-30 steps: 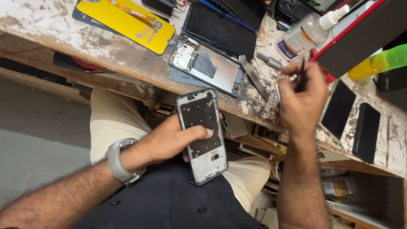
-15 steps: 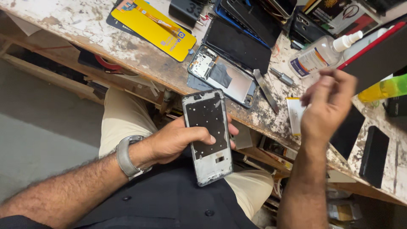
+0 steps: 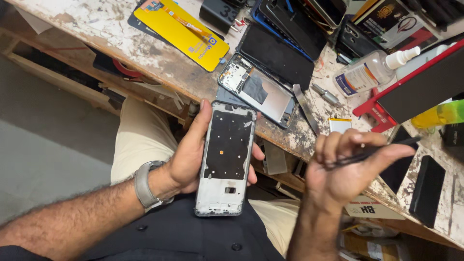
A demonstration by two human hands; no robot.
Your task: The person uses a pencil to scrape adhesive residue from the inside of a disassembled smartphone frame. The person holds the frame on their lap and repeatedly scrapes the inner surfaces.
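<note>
**A:** What is in the left hand [image 3: 191,157]?

**B:** A stripped phone frame [image 3: 226,158], held upright over the lap, just below the bench edge [image 3: 159,63]. The palm cups its left side, the thumb lies along the left rim, and fingertips show past the right rim, so the hand is clamped around it.

**A:** How does the frame look?

**B:** A long rounded rectangle with a grey metal rim. Its upper two thirds is a dark plate with a small orange dot near the middle; the lower third is pale, scuffed metal with a small rectangular cut-out. The edges look worn and smeared.

**A:** And the right hand [image 3: 345,171]?

**B:** It sits at three o'clock from the frame, apart from it, fingers curled shut around a thin black tool [image 3: 374,152] whose tip points toward two o'clock.

**A:** What lies around it?

**B:** At twelve o'clock from the frame, on the bench, lies an opened phone body [image 3: 256,89] with a circuit board showing, and beyond it a dark screen panel [image 3: 275,55]. At eleven o'clock lies a yellow card [image 3: 181,31]. At two o'clock lies a clear bottle [image 3: 372,72] with a white nozzle, and a grey metal strip [image 3: 305,108] rests near the bench edge. A grey watch [image 3: 145,186] is on the left wrist.
</note>
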